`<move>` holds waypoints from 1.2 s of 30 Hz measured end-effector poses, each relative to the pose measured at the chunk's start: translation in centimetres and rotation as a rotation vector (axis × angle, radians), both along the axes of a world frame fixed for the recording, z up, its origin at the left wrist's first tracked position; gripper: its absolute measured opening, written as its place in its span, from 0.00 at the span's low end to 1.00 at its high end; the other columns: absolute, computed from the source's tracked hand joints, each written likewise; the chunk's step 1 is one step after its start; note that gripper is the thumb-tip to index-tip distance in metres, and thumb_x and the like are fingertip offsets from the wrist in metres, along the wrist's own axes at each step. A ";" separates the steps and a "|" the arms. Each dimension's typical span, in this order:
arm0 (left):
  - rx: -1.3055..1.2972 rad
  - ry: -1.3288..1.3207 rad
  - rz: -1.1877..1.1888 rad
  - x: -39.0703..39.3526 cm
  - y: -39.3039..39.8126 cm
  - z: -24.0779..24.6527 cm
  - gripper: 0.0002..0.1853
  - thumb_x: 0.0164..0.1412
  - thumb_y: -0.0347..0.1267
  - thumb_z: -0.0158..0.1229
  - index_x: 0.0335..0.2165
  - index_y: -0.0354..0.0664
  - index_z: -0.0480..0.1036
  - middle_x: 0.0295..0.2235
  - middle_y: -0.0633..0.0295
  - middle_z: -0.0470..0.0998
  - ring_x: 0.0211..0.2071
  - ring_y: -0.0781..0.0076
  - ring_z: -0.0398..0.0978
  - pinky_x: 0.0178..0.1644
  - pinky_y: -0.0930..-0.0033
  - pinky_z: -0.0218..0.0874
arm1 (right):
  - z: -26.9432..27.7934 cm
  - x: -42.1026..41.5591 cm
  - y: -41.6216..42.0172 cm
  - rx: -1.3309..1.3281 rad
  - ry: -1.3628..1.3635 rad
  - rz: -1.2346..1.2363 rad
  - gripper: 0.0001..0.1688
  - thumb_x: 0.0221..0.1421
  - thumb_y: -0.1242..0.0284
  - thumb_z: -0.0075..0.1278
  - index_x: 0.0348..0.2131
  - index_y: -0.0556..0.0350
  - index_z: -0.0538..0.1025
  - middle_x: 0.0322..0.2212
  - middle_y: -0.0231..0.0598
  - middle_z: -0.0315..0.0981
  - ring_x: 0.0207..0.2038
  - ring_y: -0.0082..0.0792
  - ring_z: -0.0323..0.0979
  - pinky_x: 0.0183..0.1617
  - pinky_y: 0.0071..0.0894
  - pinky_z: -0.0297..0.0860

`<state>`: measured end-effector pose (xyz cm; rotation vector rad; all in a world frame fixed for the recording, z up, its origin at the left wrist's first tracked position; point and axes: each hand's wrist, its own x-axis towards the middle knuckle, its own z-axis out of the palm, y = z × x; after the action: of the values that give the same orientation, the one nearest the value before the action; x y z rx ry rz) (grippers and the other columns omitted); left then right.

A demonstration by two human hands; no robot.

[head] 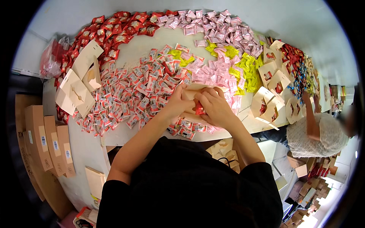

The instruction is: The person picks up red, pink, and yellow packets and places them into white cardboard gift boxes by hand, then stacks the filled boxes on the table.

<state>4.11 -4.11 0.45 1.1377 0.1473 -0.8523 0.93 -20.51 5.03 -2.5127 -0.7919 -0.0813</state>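
Note:
Before me is a cream cardboard box [194, 115] at the table's near edge. My left hand [180, 102] grips its left side, with the thumb reaching inside. My right hand [215, 107] is over the box opening, its curled fingers on a red wrapped packet [200, 109]. The fingers hide most of the box's inside. Red-and-white wrapped packets [151, 82] are heaped to the left of the box, and a few lie at its near side. Pale pink packets [212, 72] lie just behind it. Yellow packets [248, 69] are to the right.
Red packets [114, 30] and lilac packets [225, 28] line the back. Folded cream boxes [75, 95] stand at left. Filled cream boxes [265, 105] stand at right, near a co-worker's arm [312, 125]. Brown cartons [38, 138] are at the far left; cream boxes [223, 149] lie below the table.

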 end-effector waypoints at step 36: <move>-0.154 0.149 0.028 -2.0 0.9 -3.0 0.31 0.40 0.16 0.43 0.47 0.43 0.52 0.41 0.56 0.65 0.40 0.65 0.69 0.38 0.65 0.68 | -2.9 -3.0 0.3 -0.160 0.029 0.005 0.13 0.41 0.68 0.48 0.28 0.58 0.69 0.39 0.44 0.64 0.37 0.38 0.67 0.40 0.32 0.65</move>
<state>2.14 -3.23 -2.58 0.9271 0.2162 -0.9078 -2.05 -20.19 2.17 -2.6550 -0.8227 0.0219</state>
